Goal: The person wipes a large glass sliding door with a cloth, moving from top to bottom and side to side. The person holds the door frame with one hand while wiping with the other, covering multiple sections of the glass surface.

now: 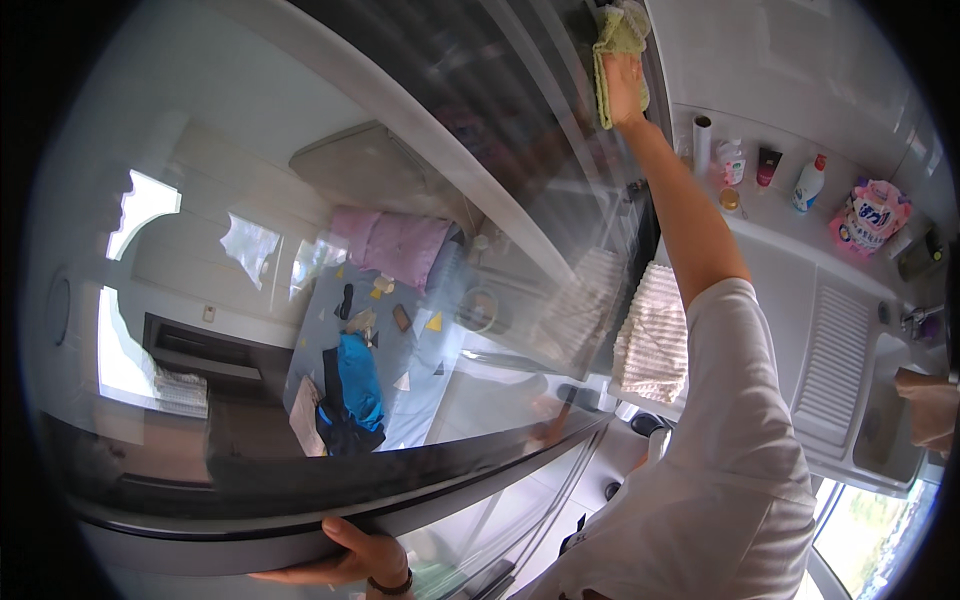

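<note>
At the top, my right hand (624, 88) presses a folded yellow-green cloth (616, 37) against the glass near a dark frame edge. The fingers lie flat over the cloth. My left hand (367, 553) grips the grey frame (217, 551) of a large glass panel (247, 300) at the lower left, its thumb on the frame's upper side. A dark band circles that wrist. Through the panel show a bed (420, 337) with a pink pillow and a blue garment, along with faint reflections.
A ribbed white towel (654, 337) hangs over the counter's near end. On the ledge stand several bottles, a tube (767, 166) and a pink refill pouch (870, 217). Further right are a washboard sink (832, 360), a faucet (916, 321) and a brown cloth (926, 405). A window (870, 536) lies at lower right.
</note>
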{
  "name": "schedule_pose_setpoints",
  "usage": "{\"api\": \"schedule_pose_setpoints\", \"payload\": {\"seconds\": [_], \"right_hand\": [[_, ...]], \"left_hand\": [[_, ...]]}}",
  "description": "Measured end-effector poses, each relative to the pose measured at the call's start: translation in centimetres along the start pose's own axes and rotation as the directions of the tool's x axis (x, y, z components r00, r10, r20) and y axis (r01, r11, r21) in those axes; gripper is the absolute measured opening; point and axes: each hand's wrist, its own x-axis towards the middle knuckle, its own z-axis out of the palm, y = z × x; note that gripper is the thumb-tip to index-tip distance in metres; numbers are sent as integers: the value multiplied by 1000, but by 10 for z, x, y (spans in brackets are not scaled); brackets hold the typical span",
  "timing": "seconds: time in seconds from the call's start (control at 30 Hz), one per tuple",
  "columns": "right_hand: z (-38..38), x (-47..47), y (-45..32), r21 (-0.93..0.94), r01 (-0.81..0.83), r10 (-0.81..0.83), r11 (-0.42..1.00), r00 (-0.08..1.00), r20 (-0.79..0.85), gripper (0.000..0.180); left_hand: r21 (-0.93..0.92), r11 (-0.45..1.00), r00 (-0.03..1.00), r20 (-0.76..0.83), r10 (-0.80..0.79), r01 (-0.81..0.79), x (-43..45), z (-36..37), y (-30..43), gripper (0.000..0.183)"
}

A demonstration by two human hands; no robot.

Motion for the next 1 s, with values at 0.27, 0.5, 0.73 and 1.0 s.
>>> {"api": "schedule_pose_setpoints", "payload": {"seconds": [0.27,0.5,0.73,1.0], "right_hand": [[-41,-26,-92,142,148,-146,979,989,-31,29],[-187,-114,-290,638,-17,-131,770,974,184,57],[-232,-157,-340,753,442,-717,488,695,56,58],[-184,-75,-274,599,523,-658,606,753,8,52]], "left_hand": [[-104,995,1000,-5,-5,5,1,3,-3,86],[-428,898,995,46,-91,102,0,2,3,88],[-524,836,987,70,-148,162,1,-4,5,90],[-452,887,995,36,-91,98,0,0,0,86]]}}
